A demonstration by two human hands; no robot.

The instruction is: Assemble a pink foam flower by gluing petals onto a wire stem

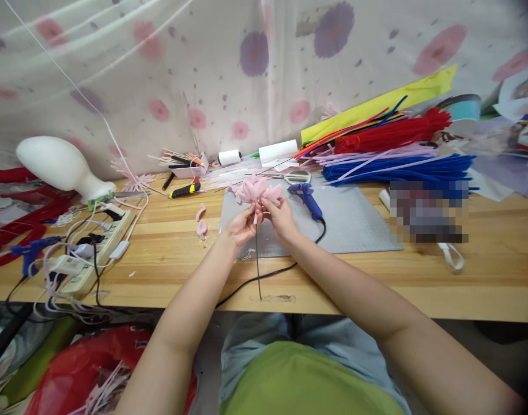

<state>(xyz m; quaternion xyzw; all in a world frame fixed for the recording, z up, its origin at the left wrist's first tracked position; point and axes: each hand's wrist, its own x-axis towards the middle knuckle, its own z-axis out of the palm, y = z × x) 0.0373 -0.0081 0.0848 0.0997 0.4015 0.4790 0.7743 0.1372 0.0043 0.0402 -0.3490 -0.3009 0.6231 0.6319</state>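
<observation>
L fingers [246, 216] + R fingers [273, 206]: pinched on pink flwr [252, 188] | wire stem [258, 259] below | red bag [69, 369] mark illegible

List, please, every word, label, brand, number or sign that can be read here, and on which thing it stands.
None can be read.
Grey mat: any markings too blurred.
Blue glue gun on it: any label too small.
Pixelated patch at right: unreadable.
</observation>
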